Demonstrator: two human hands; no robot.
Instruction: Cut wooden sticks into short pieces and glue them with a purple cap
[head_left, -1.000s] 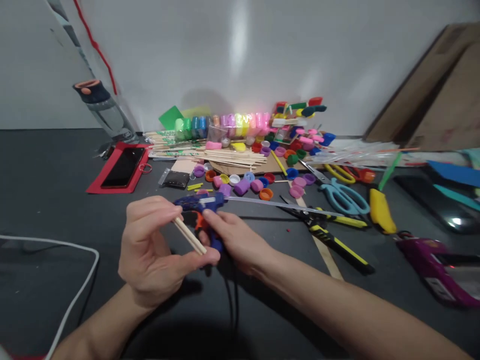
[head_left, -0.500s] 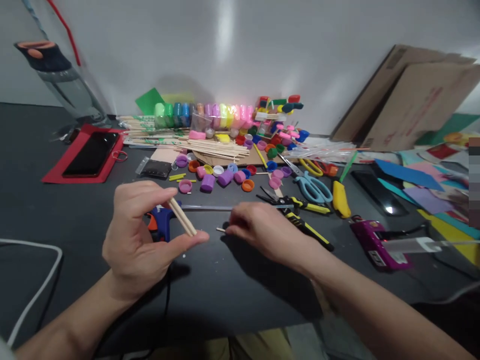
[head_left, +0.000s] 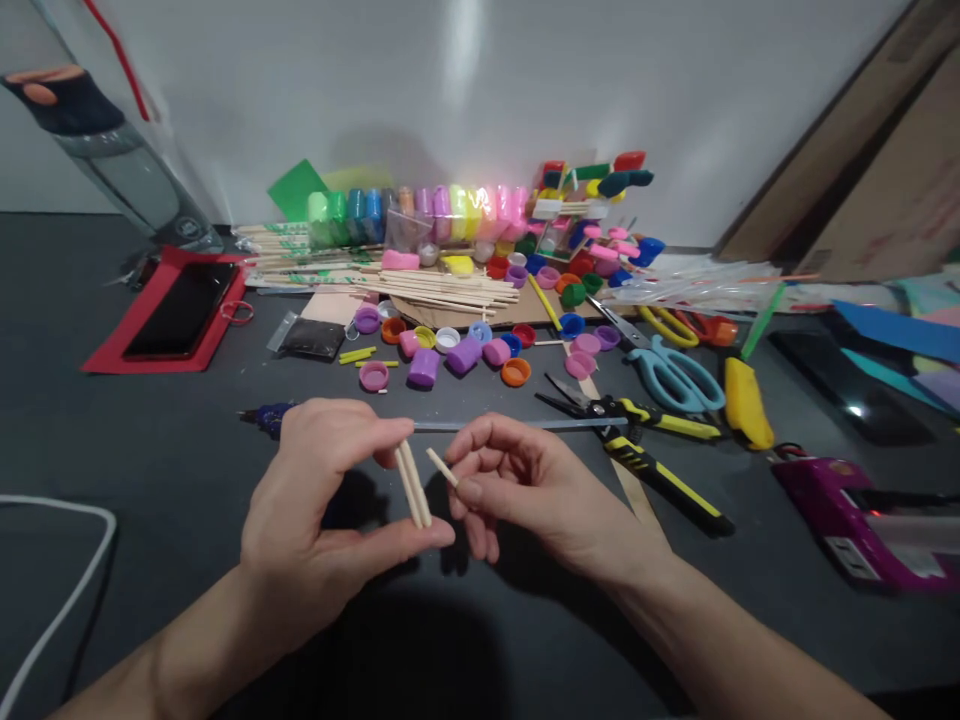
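My left hand [head_left: 330,500] pinches short wooden sticks [head_left: 413,484] end to end between thumb and fingertips; they lie side by side, tilted, above the table. Just to their right, my right hand [head_left: 525,490] grips a shorter piece of wooden stick [head_left: 441,466] between thumb and fingers, its free end pointing up and left toward the other sticks without touching them. Behind my left hand lies a blue glue gun [head_left: 268,418], mostly hidden by the fingers. A clear glue stick [head_left: 517,425] runs across the table beyond both hands.
Black-and-yellow pliers [head_left: 637,440], blue-handled scissors [head_left: 675,375] and a yellow cutter [head_left: 746,405] lie to the right, near a purple device [head_left: 862,520]. Several coloured caps [head_left: 465,354] and wooden skewers [head_left: 450,290] spread behind. A phone [head_left: 180,310] on red paper and a bottle [head_left: 135,170] stand left.
My right hand has lifted the short stick piece off the table and turned it toward the left hand. My left hand has moved right with its sticks. The view has shifted slightly.
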